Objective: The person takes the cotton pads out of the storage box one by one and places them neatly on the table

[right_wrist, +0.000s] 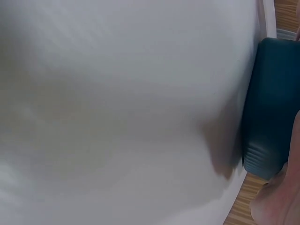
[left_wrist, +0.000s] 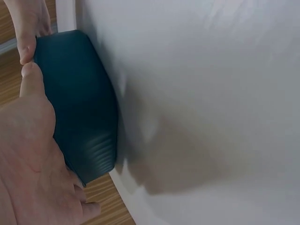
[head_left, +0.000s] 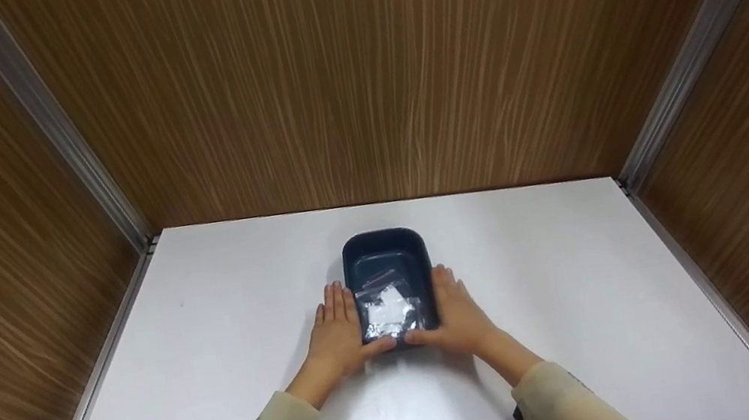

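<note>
A dark blue rectangular box [head_left: 383, 239] with rounded corners and no lid lies between the two hands, its long side pointing away from me. Small clear zip bags [head_left: 388, 312] with white contents are in its near half; what the contents are cannot be made out. Along the box's left side rest the straight fingers of the left hand [head_left: 335, 336], its thumb on the near rim. The right hand [head_left: 460, 315] mirrors this on the right side. Both thumbs nearly meet at the near end. In the left wrist view, the box's teal outer wall [left_wrist: 77, 101] shows beside the palm.
The box is over a white tabletop [head_left: 547, 287]. A wood-grain panel [head_left: 352, 77] rises behind it, with similar panels at left and right. Metal rails [head_left: 57, 134] run along the corners.
</note>
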`<state>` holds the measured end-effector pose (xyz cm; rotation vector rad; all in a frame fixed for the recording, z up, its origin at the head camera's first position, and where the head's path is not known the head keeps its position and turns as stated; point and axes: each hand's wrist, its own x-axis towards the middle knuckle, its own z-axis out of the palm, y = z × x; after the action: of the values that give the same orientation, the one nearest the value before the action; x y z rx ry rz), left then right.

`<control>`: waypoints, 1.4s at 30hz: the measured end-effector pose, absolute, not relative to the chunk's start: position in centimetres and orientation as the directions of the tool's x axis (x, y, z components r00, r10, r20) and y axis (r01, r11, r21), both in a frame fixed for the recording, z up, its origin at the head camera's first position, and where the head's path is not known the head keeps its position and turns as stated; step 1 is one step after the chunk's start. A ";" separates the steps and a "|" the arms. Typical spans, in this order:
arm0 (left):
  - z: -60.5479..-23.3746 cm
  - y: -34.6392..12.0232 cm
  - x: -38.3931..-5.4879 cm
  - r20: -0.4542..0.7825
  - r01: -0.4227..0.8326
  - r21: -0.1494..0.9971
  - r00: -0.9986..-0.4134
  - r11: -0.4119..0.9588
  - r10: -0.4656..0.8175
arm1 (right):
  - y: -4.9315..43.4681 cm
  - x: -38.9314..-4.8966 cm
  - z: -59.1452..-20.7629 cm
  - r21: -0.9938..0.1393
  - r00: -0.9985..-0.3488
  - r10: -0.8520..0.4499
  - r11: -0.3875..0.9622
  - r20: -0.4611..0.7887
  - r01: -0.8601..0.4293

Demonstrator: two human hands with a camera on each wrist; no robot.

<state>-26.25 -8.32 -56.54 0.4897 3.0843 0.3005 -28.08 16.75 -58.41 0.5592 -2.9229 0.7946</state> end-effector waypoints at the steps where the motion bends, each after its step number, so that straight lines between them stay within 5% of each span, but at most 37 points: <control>1: -56.7 -8.5 -26.0 0.031 0.307 0.195 -0.951 0.932 0.307 | 16.5 -27.9 -58.5 -0.476 -0.931 -0.332 0.801 0.151 -0.363; 42: -57.2 -14.1 -23.3 0.065 0.267 0.243 -0.964 0.933 0.259 | 11.2 -26.8 -58.8 -0.493 -0.899 -0.410 0.756 0.155 -0.430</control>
<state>-23.34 -14.11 -57.18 0.4246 3.1191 0.3993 -26.75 11.15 -58.79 0.6962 -2.9089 0.8315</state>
